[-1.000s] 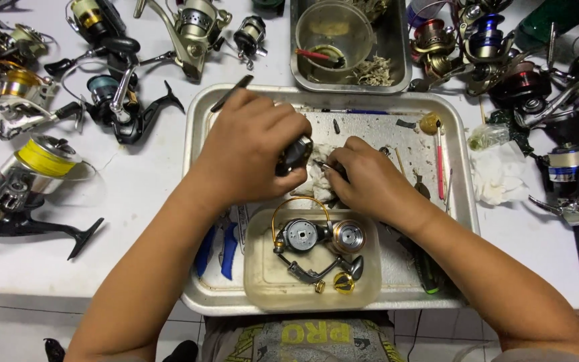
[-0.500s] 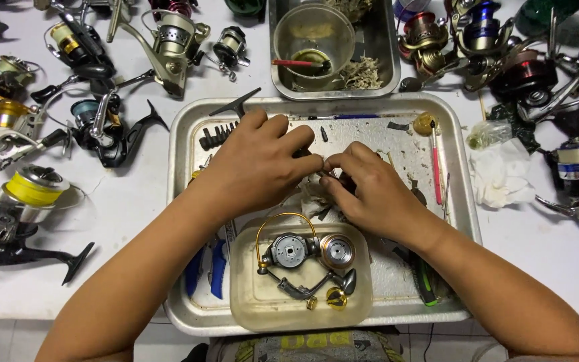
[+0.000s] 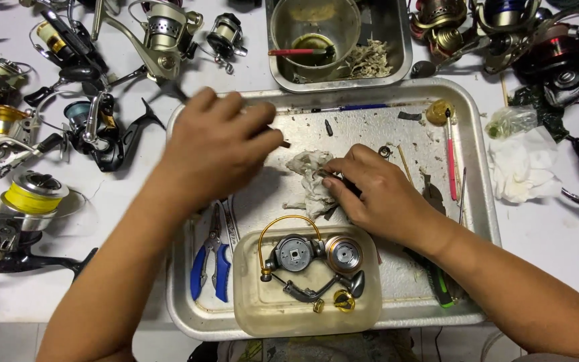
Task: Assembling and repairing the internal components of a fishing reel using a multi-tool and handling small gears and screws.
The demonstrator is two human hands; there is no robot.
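My left hand (image 3: 216, 147) hovers over the left part of a shallow metal tray (image 3: 478, 167). Its fingers are curled, and a small dark part (image 3: 283, 143) pokes out past the fingertips. The hand is blurred. My right hand (image 3: 373, 194) rests in the middle of the tray, thumb and forefinger pinching the edge of a crumpled grey-white rag (image 3: 309, 171). Something dark lies under its fingers; I cannot tell what. In front of both hands stands a cloudy plastic tub (image 3: 256, 315) with a dismantled reel body, a spool and a handle (image 3: 309, 258) in it.
Blue-handled pliers (image 3: 209, 268), a red-handled tool (image 3: 452, 147) and a green-handled screwdriver (image 3: 440, 291) lie in the tray. Behind it, a smaller metal tray holds a round cup (image 3: 316, 27). Several fishing reels crowd both sides, one with yellow line (image 3: 31, 200). White tissue (image 3: 521, 171) lies at right.
My left hand has drawn away to the left, off the rag, with the dark part. My right hand stays at the rag. The view has shifted slightly.
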